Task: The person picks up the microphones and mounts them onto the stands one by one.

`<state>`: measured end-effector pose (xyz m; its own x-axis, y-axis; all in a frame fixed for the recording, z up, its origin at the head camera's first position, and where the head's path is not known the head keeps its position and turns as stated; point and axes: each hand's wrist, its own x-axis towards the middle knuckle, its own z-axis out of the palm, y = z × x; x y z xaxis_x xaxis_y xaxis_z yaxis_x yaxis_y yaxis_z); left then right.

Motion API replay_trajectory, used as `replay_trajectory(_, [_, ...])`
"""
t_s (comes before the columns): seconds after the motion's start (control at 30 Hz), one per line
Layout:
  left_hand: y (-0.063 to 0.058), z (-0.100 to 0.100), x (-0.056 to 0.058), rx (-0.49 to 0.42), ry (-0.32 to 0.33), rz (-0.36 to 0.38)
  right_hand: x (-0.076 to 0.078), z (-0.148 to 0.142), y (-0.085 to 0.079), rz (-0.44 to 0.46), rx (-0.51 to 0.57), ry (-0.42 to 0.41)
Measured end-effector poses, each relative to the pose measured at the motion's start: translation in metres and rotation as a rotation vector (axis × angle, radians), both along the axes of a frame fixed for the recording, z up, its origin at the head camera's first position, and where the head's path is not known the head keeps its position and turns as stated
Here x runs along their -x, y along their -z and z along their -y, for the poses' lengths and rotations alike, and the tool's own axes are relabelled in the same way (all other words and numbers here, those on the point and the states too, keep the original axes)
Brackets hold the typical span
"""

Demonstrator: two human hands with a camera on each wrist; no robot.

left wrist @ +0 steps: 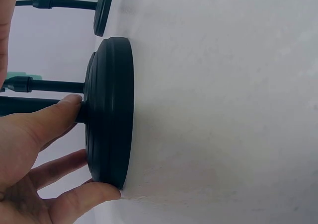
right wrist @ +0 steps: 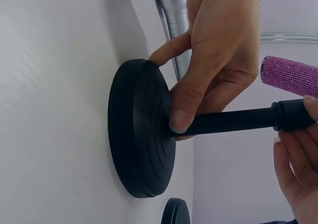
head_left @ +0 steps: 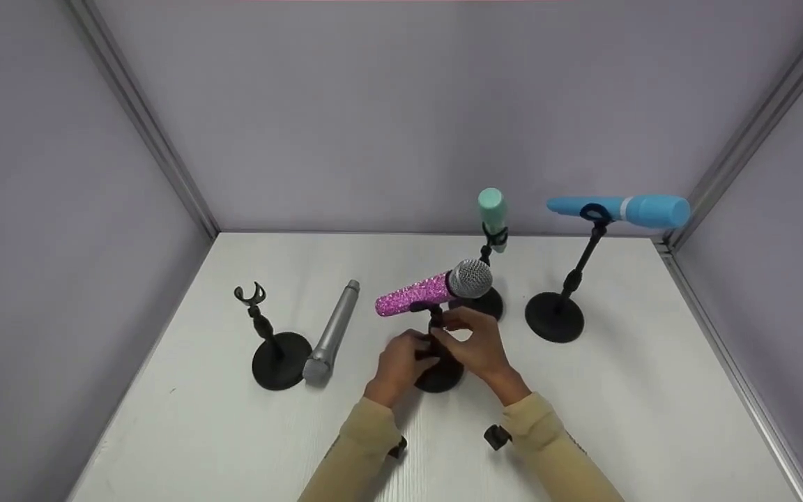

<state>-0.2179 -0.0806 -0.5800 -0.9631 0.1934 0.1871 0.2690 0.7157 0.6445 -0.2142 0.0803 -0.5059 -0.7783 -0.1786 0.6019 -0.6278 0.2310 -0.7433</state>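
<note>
A microphone with a glittery pink handle (head_left: 415,294) and a silver mesh head lies tilted in the clip of a black desk microphone stand (head_left: 441,378). My left hand (head_left: 394,364) grips the stand's pole low down, its thumb (left wrist: 62,112) against the pole just above the round base (left wrist: 117,110) and one fingertip at the base's rim. Higher up, my right hand (head_left: 484,347) pinches the thick collar (right wrist: 292,115) of the pole between thumb and fingers. The base rests on the white table.
At left stands a second black stand (head_left: 281,362) with a bare clip, and a silver microphone (head_left: 337,324) lies beside it. Behind my right hand, a stand holds a mint-green microphone (head_left: 492,207). Farther right, another holds a blue microphone (head_left: 652,210). Grey panels (head_left: 346,118) enclose the table.
</note>
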Motion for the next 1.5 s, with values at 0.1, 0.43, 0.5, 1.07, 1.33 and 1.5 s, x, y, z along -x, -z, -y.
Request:
replay_trajectory(0.1, [0.000,0.000,0.000,0.003,0.000,0.007,-0.002,0.001,0.000,0.046,-0.009,0.037])
replay_trajectory(0.43, [0.000,-0.001,0.000,-0.002,0.002,-0.025,-0.001,0.001,0.000,0.067,-0.029,0.036])
replay_trajectory(0.5, [0.000,-0.001,0.000,0.006,0.005,-0.043,0.003,0.001,0.005,0.072,-0.038,0.032])
replay_trajectory(1.07, [0.001,0.000,0.000,0.007,0.016,-0.066,0.028,-0.010,0.007,0.148,-0.157,-0.038])
replay_trajectory(1.33, [0.000,0.000,-0.003,0.025,0.005,-0.075,0.025,-0.006,0.001,0.138,-0.170,0.004])
replay_trajectory(1.5, [0.002,-0.001,-0.001,0.004,-0.002,-0.043,0.027,-0.007,-0.001,0.109,-0.145,-0.013])
